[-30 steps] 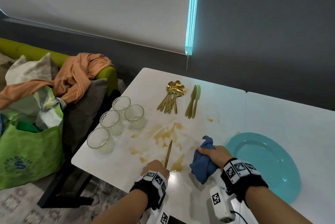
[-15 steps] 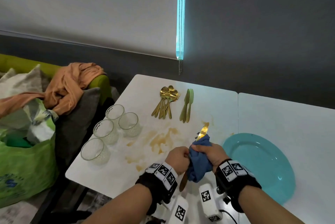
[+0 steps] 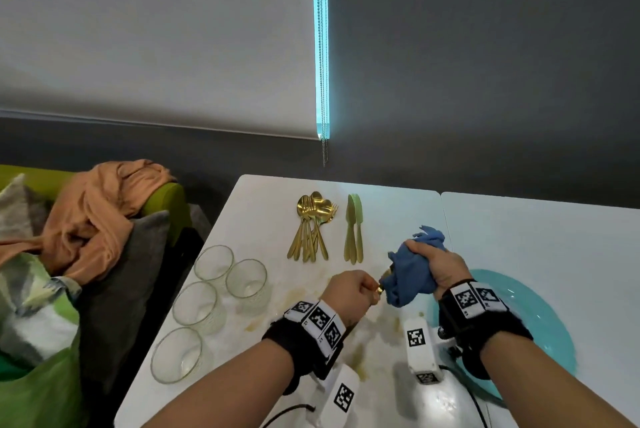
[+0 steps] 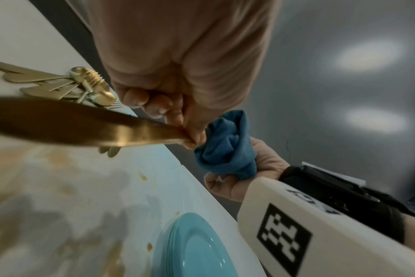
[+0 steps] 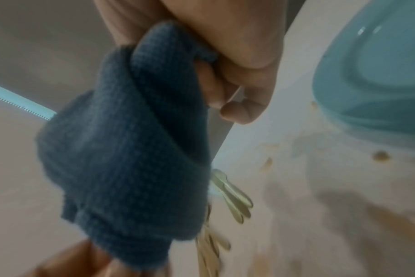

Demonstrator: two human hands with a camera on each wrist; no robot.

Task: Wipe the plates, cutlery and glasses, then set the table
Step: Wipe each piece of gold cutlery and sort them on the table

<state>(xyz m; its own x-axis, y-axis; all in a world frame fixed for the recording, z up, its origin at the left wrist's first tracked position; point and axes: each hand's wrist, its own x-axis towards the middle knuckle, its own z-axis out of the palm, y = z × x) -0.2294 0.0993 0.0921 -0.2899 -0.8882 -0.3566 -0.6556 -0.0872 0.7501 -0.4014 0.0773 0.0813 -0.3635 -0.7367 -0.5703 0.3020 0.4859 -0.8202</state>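
My left hand pinches a gold knife by its handle above the white table. My right hand grips a blue cloth wrapped round the blade, so the blade is hidden. Only a short gold piece shows between the two hands in the head view. Several gold spoons and forks and two more knives lie at the far side. Several glasses stand at the left edge. A turquoise plate sits under my right wrist.
Brown stains mark the table between the glasses and the plate. A green sofa with an orange garment and a green bag stand left of the table. A second white tabletop adjoins on the right.
The left hand lifted the knife off the table and brought it to the cloth. The right hand then slid the cloth up the blade, covering the tip that showed before.
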